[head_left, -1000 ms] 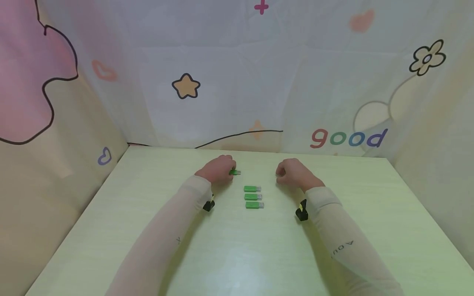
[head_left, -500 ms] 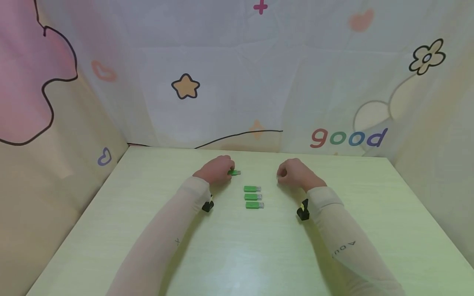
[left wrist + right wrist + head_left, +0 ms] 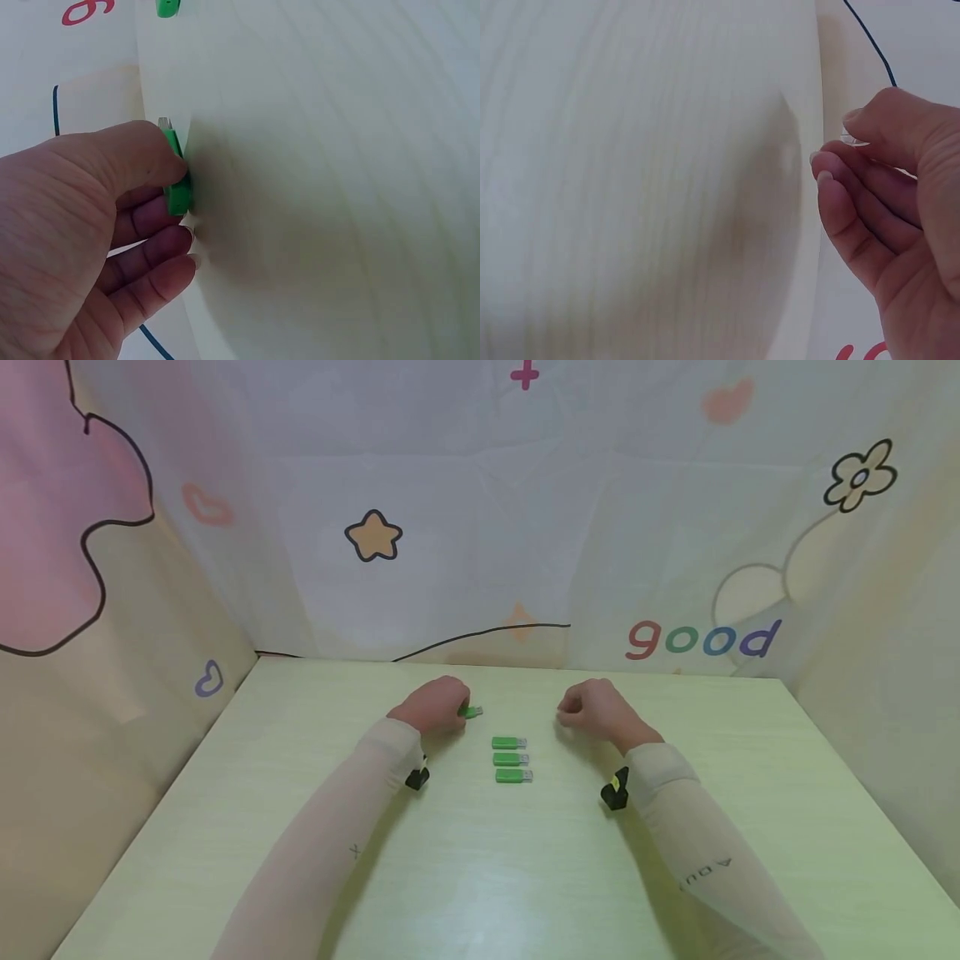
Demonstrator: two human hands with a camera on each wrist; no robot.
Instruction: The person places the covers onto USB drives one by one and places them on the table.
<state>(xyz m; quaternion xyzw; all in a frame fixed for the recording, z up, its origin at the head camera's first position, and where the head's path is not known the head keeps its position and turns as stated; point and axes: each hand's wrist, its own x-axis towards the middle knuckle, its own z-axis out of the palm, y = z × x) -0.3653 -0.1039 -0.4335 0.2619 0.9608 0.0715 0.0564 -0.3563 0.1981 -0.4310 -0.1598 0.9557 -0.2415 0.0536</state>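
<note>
My left hand [image 3: 435, 705] pinches a green USB stick [image 3: 177, 196] between thumb and fingers, low over the table. Its bare metal plug [image 3: 165, 123] points to the right in the head view. Across from it, my right hand [image 3: 598, 710] pinches a small clear piece, like a transparent cap [image 3: 853, 139], between thumb and index finger; most of it is hidden by the fingers. Three more green sticks lie in a column between and nearer than the hands: a far one [image 3: 508, 743], a middle one [image 3: 511, 760] and a near one [image 3: 513, 776], plugs to the right.
The pale wood-grain table [image 3: 480, 877] ends at a printed cloth backdrop [image 3: 480, 543] just behind the hands. Cloth also hangs along the left and right sides. A black wrist camera [image 3: 615, 789] sits on the right wrist.
My left hand has drawn slightly left with the USB stick, whose plug now tilts up a little. The right hand has barely shifted, and the three lying sticks stay put.
</note>
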